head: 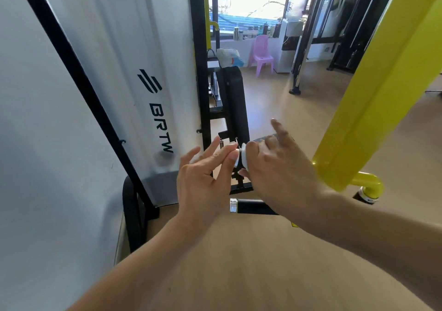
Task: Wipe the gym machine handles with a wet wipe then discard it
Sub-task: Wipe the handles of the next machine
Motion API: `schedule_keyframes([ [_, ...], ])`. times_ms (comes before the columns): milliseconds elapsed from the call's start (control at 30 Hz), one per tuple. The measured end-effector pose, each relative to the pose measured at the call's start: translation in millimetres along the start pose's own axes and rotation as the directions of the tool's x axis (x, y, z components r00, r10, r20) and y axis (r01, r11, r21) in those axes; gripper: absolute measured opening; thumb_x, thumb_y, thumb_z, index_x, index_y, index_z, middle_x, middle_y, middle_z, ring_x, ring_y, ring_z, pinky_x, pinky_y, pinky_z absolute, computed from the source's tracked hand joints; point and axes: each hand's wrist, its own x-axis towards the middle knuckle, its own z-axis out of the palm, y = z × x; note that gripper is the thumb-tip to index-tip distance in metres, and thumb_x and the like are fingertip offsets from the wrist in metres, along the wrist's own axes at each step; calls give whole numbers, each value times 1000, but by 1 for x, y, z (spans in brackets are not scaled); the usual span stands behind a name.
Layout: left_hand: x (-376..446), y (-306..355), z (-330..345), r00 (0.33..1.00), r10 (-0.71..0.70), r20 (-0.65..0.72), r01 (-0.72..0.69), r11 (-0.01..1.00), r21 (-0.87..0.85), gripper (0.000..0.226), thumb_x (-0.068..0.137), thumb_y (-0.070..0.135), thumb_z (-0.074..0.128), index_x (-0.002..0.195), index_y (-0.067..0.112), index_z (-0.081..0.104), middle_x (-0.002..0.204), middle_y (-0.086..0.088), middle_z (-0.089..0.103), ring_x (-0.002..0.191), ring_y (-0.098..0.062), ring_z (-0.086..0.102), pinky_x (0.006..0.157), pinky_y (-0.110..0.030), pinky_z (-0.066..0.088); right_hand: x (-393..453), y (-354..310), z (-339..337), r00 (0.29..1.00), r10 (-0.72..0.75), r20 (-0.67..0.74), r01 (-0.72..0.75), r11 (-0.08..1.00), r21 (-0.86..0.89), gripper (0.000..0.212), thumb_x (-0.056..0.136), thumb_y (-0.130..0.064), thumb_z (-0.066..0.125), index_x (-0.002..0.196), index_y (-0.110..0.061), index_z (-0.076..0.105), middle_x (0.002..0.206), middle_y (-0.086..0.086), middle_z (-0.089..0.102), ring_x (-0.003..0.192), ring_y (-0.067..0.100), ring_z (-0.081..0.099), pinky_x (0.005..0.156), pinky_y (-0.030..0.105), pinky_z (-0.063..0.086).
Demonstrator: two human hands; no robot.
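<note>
Seemingly at the start, the right hand (275, 167) grips a small white wipe container (241, 156) at centre, left hand (205, 174) pinching its end; next, pull a wipe for the black handle (253, 206) at six o'clock.

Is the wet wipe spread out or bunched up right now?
Bunched up: the wet wipe shows only as a small white wad pinched between the left hand and right hand.

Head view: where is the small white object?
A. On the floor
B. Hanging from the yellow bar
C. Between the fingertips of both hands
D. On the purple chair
C: the white object is pinched between the left hand's fingertips and the right hand, above the black handle.
</note>
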Motion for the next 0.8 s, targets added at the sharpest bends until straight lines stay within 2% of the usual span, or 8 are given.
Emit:
schedule_keyframes([
  [67, 0, 0, -1, 1000, 18, -9, -17, 1000, 21, 23, 97, 44, 57, 117, 42, 69, 119, 34, 57, 129, 16, 46, 116, -28, 29, 8, -11, 5, 996, -26, -89, 37, 991, 130, 41, 101, -30, 32, 105, -2, 61, 87, 12, 68, 89, 34, 66, 120, 56, 25],
  [133, 1, -3, -3, 999, 13, -33, -11, 999, 50, 29, 95, 50, 53, 117, 39, 69, 127, 14, 65, 128, 12, 50, 116, -36, 34, 8, -11, 6, 995, -11, -102, 25, 990, 140, 49, 98, -28, 19, 108, -2, 60, 90, 14, 69, 92, 36, 67, 119, 58, 25],
  [267, 5, -10, -5, 1000, -14, -11, 15, 994, 108, 37, 93, 56, 53, 115, 34, 73, 130, 0, 67, 132, -6, 55, 116, -40, 34, -26, 18, 7, 994, 25, 102, -9, 988, -156, 39, 103, -20, 27, 126, 2, 49, 112, 24, 65, 121, 42, 55, 121, 62, -1],
  [367, 5, -14, -4, 997, -77, -1, 77, 993, 92, 44, 91, 66, 49, 116, 39, 73, 136, 4, 64, 137, -11, 50, 117, -36, 33, -40, 31, 4, 980, 16, 196, 48, 948, -315, 39, 103, -16, 19, 116, 6, 49, 112, 26, 65, 120, 44, 54, 120, 61, -11],
  [467, 2, -7, 0, 994, -102, -43, 105, 992, 74, 38, 90, 66, 50, 114, 45, 70, 131, 20, 63, 138, -9, 48, 117, -35, 34, -24, 19, 0, 993, 18, 117, 4, 983, -185, 39, 106, -29, 30, 111, -1, 56, 104, 19, 68, 113, 39, 60, 121, 63, 0],
  [567, -2, 5, 2, 994, -69, -84, 71, 997, 19, 19, 93, 49, 58, 110, 46, 67, 109, 40, 63, 126, 18, 47, 115, -40, 38, 3, -5, -2, 997, -41, -67, 39, 999, -35, 34, 101, -34, 48, 101, -6, 67, 90, 9, 69, 92, 34, 68, 119, 61, 22],
  [700, -5, 4, 1, 983, -101, -152, 104, 994, 13, 19, 94, 54, 55, 108, 57, 68, 128, 17, 66, 118, -17, 62, 100, -51, 49, 13, -13, 15, 975, -19, -221, 62, 980, 189, 28, 97, -27, 51, 103, -3, 63, 86, 15, 72, 83, 35, 70, 111, 59, 37],
  [800, -6, 0, 4, 976, -125, -176, 135, 990, 45, 32, 91, 64, 52, 114, 49, 70, 132, 10, 67, 118, -30, 62, 98, -54, 49, -8, 6, 35, 963, -15, -271, 33, 998, 59, 19, 97, -15, 46, 102, -2, 58, 81, 16, 70, 77, 34, 69, 115, 61, 30],
])
